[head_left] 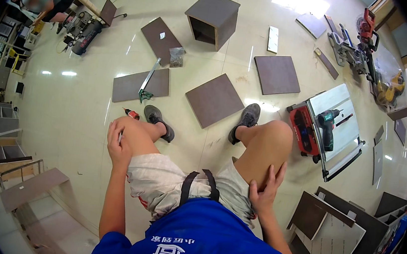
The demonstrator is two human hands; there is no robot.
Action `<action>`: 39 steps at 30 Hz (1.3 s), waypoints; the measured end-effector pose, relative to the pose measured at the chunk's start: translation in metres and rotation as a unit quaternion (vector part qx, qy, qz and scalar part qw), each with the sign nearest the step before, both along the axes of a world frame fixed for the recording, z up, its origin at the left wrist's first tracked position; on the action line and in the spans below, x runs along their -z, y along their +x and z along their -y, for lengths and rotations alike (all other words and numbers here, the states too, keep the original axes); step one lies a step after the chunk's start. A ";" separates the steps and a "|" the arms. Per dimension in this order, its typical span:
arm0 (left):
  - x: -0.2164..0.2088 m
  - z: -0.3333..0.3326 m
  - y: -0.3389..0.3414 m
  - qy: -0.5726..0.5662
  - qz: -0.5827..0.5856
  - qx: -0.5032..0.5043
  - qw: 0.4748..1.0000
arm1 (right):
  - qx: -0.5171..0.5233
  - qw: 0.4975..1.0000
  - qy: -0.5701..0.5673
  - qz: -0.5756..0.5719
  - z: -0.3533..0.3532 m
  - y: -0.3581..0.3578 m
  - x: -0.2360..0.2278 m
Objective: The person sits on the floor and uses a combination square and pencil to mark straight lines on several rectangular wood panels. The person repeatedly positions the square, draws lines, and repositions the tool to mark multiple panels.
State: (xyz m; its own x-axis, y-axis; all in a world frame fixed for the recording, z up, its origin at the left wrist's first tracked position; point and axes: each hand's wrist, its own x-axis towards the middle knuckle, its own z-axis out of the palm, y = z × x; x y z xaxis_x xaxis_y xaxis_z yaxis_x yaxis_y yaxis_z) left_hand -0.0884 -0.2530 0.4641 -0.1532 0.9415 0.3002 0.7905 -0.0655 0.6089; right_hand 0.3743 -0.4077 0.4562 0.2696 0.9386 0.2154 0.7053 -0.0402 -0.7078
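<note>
As the right hand (264, 194) is spread on the thigh (258, 158), left hand (119, 150) rested apart, hold unclear, the mid-frame panel (215, 100) is best kept clear of shoes (249, 117).

A line of white characters (173, 240) stands clearly on the front of the blue shirt (219, 252), with a white outlined emblem (168, 253) just beside it, toward the collar; pale lettering marks the red side of the table saw (299, 128), too small to read; fine print dots the white board (333, 244), likewise illegible; one brown panel (154, 40) bears a small white label (162, 35), its print unreadable.
</note>
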 end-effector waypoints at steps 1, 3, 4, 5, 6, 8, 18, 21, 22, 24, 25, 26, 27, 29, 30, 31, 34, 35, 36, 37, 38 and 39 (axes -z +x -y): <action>-0.004 -0.001 0.005 -0.007 0.029 -0.002 1.000 | -0.005 1.000 0.010 0.025 -0.015 0.006 -0.003; -0.007 -0.007 0.006 -0.017 0.037 -0.003 0.999 | -0.013 0.997 0.018 0.079 -0.049 0.018 -0.012; -0.004 -0.011 0.004 -0.020 0.016 0.000 1.000 | -0.019 0.994 0.021 0.107 -0.067 0.022 -0.015; -0.002 -0.015 0.002 -0.025 -0.004 0.002 1.000 | -0.017 0.993 0.030 0.116 -0.085 0.025 -0.020; -0.004 -0.020 0.002 -0.036 0.001 0.004 0.999 | -0.043 0.989 0.006 0.140 -0.099 0.030 -0.024; -0.007 -0.033 0.002 -0.058 0.011 0.008 0.998 | -0.093 0.977 -0.042 0.185 -0.129 0.043 -0.025; 0.004 -0.070 -0.023 -0.128 0.018 0.076 0.989 | -0.286 0.943 -0.138 0.099 -0.198 0.087 -0.029; -0.005 -0.073 -0.025 -0.172 0.006 0.053 0.984 | -0.320 0.928 -0.159 0.108 -0.216 0.090 -0.023; -0.010 -0.075 -0.021 -0.184 -0.007 0.054 0.981 | -0.329 0.924 -0.163 0.104 -0.222 0.091 -0.020; -0.012 -0.081 -0.020 -0.200 -0.007 0.063 0.978 | -0.319 0.924 -0.180 0.115 -0.228 0.095 -0.029; -0.008 -0.081 -0.023 -0.209 0.003 0.068 0.976 | -0.303 0.925 -0.194 0.123 -0.229 0.095 -0.031; -0.005 -0.082 -0.024 -0.202 0.007 0.069 0.977 | -0.288 0.929 -0.191 0.132 -0.234 0.096 -0.027; -0.002 -0.081 -0.024 -0.185 0.017 0.062 0.981 | -0.292 0.931 -0.175 0.129 -0.238 0.096 -0.024; 0.001 -0.077 -0.019 -0.143 0.038 0.054 0.988 | -0.287 0.939 -0.140 0.128 -0.241 0.096 -0.015; 0.000 -0.071 -0.021 -0.146 0.045 0.043 0.987 | -0.290 0.939 -0.132 0.126 -0.243 0.092 -0.017; -0.001 -0.069 -0.020 -0.143 0.048 0.038 0.988 | -0.294 0.944 -0.113 0.102 -0.242 0.088 -0.020; 0.006 -0.063 -0.015 -0.080 0.093 0.022 0.992 | -0.296 0.949 -0.069 0.086 -0.245 0.077 -0.023; 0.005 -0.065 -0.014 -0.053 0.112 0.030 0.992 | -0.287 0.954 -0.033 0.083 -0.248 0.075 -0.028; 0.002 -0.063 -0.015 -0.038 0.132 0.038 0.990 | -0.280 0.957 -0.007 0.077 -0.245 0.072 -0.036; 0.004 -0.063 -0.013 -0.036 0.133 0.032 0.990 | -0.275 0.959 0.006 0.063 -0.242 0.068 -0.034; 0.005 -0.067 -0.007 -0.031 0.135 0.028 0.990 | -0.270 0.961 0.024 0.055 -0.237 0.066 -0.033; 0.008 -0.069 -0.005 -0.025 0.140 0.020 0.990 | -0.270 0.961 0.043 0.048 -0.237 0.063 -0.029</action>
State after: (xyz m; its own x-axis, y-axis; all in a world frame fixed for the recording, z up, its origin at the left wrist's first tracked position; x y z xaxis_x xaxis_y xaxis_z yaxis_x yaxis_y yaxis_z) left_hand -0.0936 -0.1842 0.4559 -0.1858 0.9611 0.2042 0.5879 -0.0578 0.8069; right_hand 0.4370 -0.1703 0.4849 -0.2757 0.9140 0.2976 0.6695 0.4047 -0.6229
